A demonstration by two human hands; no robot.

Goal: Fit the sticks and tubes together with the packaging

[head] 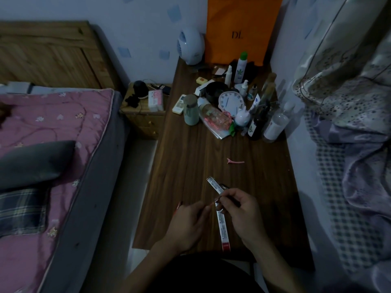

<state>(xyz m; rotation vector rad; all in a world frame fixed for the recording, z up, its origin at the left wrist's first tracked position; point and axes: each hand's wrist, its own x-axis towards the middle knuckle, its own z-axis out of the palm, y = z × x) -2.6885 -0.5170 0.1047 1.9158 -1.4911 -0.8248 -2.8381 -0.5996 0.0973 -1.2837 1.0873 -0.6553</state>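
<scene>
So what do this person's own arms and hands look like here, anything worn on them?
Both forearms are bare with no sleeves in view. The left hand and right hand wear no gloves; no watch, bracelet or ring is visible on wrists or fingers, though the dim light hides fine detail.

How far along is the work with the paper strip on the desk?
Early, by the look of it. The right hand pinches a long printed paper strip with a thin dark tool; the left hand touches it from the side. Nothing finished shows. A pink hair clip lies untouched.
</scene>
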